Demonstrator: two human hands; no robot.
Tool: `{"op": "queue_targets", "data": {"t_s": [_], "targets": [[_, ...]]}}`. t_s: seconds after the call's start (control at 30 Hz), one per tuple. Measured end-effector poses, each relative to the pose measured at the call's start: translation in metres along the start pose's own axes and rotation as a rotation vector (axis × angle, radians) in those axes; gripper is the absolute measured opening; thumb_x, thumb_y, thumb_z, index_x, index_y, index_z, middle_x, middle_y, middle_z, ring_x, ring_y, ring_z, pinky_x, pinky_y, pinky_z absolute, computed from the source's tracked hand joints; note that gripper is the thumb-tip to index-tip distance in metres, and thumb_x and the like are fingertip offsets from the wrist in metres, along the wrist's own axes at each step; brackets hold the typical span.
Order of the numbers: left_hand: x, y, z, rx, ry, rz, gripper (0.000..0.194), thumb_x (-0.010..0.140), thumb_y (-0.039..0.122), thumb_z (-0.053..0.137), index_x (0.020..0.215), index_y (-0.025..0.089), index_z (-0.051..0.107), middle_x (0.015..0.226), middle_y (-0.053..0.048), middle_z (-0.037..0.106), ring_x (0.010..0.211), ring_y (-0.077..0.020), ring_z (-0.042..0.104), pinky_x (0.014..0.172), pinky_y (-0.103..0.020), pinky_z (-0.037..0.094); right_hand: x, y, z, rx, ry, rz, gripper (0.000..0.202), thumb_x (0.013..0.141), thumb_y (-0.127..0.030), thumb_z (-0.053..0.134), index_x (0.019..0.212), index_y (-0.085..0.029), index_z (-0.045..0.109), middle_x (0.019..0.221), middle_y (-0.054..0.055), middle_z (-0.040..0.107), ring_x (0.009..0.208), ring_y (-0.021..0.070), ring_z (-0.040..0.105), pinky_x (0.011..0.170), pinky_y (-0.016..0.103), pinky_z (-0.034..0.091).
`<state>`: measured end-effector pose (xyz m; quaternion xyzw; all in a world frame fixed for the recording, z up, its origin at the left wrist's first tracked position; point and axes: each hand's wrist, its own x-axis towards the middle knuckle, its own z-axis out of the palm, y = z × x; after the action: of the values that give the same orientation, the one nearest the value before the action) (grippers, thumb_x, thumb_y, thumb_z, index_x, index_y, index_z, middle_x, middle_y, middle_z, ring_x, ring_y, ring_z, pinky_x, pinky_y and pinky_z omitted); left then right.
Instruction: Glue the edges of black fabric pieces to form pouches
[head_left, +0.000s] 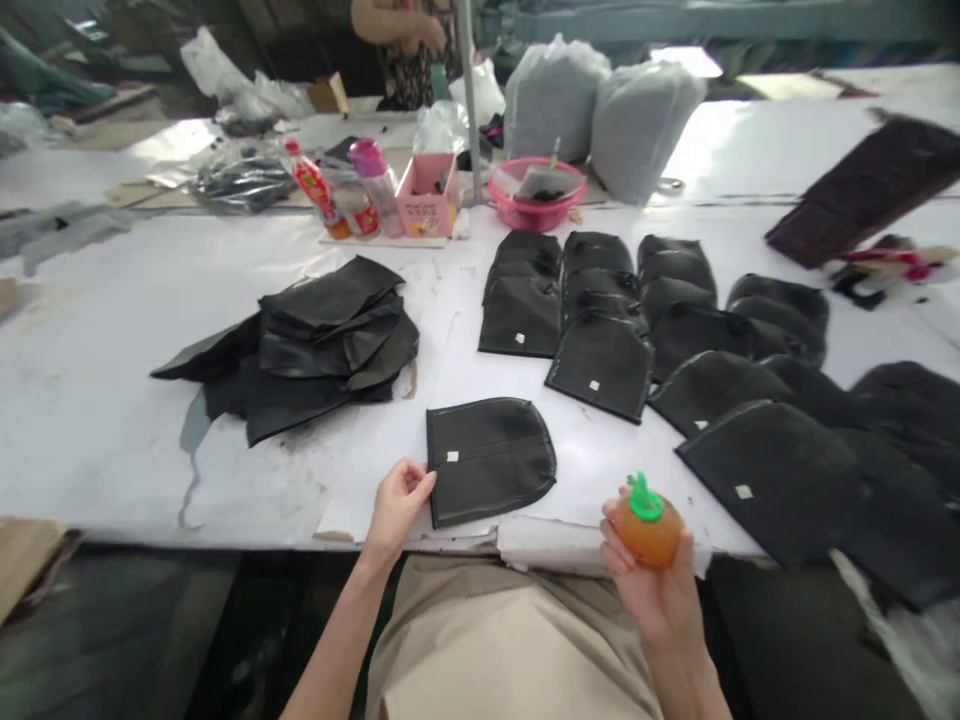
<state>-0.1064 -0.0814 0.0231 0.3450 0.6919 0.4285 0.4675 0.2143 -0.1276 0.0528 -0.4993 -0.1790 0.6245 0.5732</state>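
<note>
The right hand (649,560) grips an orange bottle (651,535) with a green cap, just over the counter's (225,490) near edge. The left hand (401,500) pinches the straight side of a black panel (491,462) — lying flat by that same near edge, a small white tag on it. Beyond, a heap of black pieces (322,350) sits left of it; overlapping black panels (600,350) spread toward the right edge. Farther back — a pink box (427,215) and a pink basin (537,212).

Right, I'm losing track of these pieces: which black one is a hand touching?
The rounded black piece lying alone between heap and rows; only it meets the left hand.
</note>
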Motion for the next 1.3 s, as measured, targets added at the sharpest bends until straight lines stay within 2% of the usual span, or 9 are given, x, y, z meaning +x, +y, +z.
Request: {"op": "queue_targets", "data": {"t_s": [0.1, 0.23, 0.43, 0.57, 0.7, 0.83, 0.97, 1.1, 1.3], "targets": [[0.003, 0.002, 0.003, -0.237, 0.06, -0.23, 0.049, 0.053, 0.036, 0.088, 0.09, 0.019, 0.061, 0.078, -0.001, 0.074, 0.07, -0.0173, 0.07, 0.063, -0.026, 0.055, 0.002, -0.027, -0.028, 0.103, 0.155, -0.102, 0.074, 0.063, -0.085, 0.073, 0.108, -0.027, 0.068, 0.087, 0.005, 0.063, 0.054, 0.0109, 0.035, 0.042, 0.024, 0.035], [0.001, 0.008, 0.007, -0.374, -0.157, -0.372, 0.051, 0.058, 0.029, 0.087, 0.105, 0.019, 0.07, 0.1, -0.008, 0.079, 0.094, -0.0304, 0.076, 0.078, -0.039, 0.063, -0.001, -0.048, -0.065, 0.188, 0.286, -0.255, 0.069, 0.062, -0.081, 0.076, 0.102, -0.025, 0.069, 0.082, 0.003, 0.059, 0.054, 0.0106, 0.034, 0.04, 0.023, 0.034], [-0.019, 0.026, 0.02, -0.422, -0.309, -0.356, 0.058, 0.069, 0.032, 0.075, 0.127, 0.036, 0.071, 0.118, -0.002, 0.077, 0.125, -0.0391, 0.066, 0.1, -0.054, 0.059, -0.009, -0.062, -0.114, 0.449, 0.493, -0.341, 0.081, 0.045, -0.074, 0.09, 0.103, -0.021, 0.071, 0.084, 0.003, 0.056, 0.056, 0.0079, 0.032, 0.038, 0.019, 0.036], [-0.023, 0.044, 0.031, -0.46, -0.38, -0.321, 0.059, 0.067, 0.031, 0.076, 0.126, 0.037, 0.073, 0.117, -0.003, 0.077, 0.13, -0.0421, 0.061, 0.103, -0.058, 0.057, -0.014, -0.072, -0.139, 0.539, 0.572, -0.431, 0.086, 0.034, -0.068, 0.095, 0.1, -0.018, 0.071, 0.084, 0.003, 0.056, 0.057, 0.0063, 0.032, 0.037, 0.017, 0.038], [-0.02, 0.063, 0.052, -0.497, -0.417, -0.293, 0.054, 0.068, 0.028, 0.074, 0.122, 0.036, 0.075, 0.12, -0.003, 0.076, 0.126, -0.0413, 0.064, 0.104, -0.058, 0.057, -0.019, -0.073, -0.152, 0.594, 0.618, -0.456, 0.082, 0.034, -0.065, 0.097, 0.096, -0.018, 0.071, 0.083, 0.003, 0.057, 0.057, 0.0063, 0.035, 0.038, 0.016, 0.04], [-0.017, 0.086, 0.102, -0.55, -0.48, -0.209, 0.06, 0.066, 0.02, 0.073, 0.126, 0.029, 0.072, 0.114, -0.005, 0.078, 0.112, -0.0355, 0.072, 0.101, -0.05, 0.059, -0.026, -0.065, -0.159, 0.628, 0.585, -0.464, 0.078, 0.039, -0.061, 0.098, 0.099, -0.02, 0.072, 0.084, 0.003, 0.061, 0.058, 0.0063, 0.038, 0.04, 0.016, 0.043], [-0.015, 0.114, 0.179, -0.718, -0.601, -0.185, 0.056, 0.062, 0.01, 0.07, 0.116, 0.022, 0.074, 0.105, -0.004, 0.08, 0.098, -0.0256, 0.076, 0.089, -0.034, 0.061, -0.033, -0.058, -0.165, 0.692, 0.603, -0.443, 0.075, 0.041, -0.057, 0.099, 0.101, -0.02, 0.073, 0.085, 0.003, 0.064, 0.058, 0.0058, 0.04, 0.042, 0.016, 0.045], [-0.01, 0.137, 0.252, -0.854, -0.671, -0.191, 0.045, 0.062, 0.003, 0.065, 0.101, 0.021, 0.076, 0.097, -0.002, 0.081, 0.091, -0.0202, 0.075, 0.085, -0.029, 0.059, -0.039, -0.057, -0.168, 0.726, 0.644, -0.431, 0.075, 0.038, -0.056, 0.101, 0.098, -0.02, 0.073, 0.086, 0.004, 0.065, 0.059, 0.0059, 0.042, 0.043, 0.016, 0.045], [0.0, 0.14, 0.325, -0.929, -0.727, -0.183, 0.033, 0.06, 0.004, 0.064, 0.088, 0.018, 0.074, 0.093, -0.003, 0.08, 0.094, -0.0214, 0.074, 0.082, -0.03, 0.054, -0.049, -0.063, -0.171, 0.719, 0.675, -0.449, 0.079, 0.035, -0.057, 0.101, 0.099, -0.019, 0.074, 0.084, 0.004, 0.066, 0.059, 0.0055, 0.042, 0.044, 0.015, 0.044]]}}
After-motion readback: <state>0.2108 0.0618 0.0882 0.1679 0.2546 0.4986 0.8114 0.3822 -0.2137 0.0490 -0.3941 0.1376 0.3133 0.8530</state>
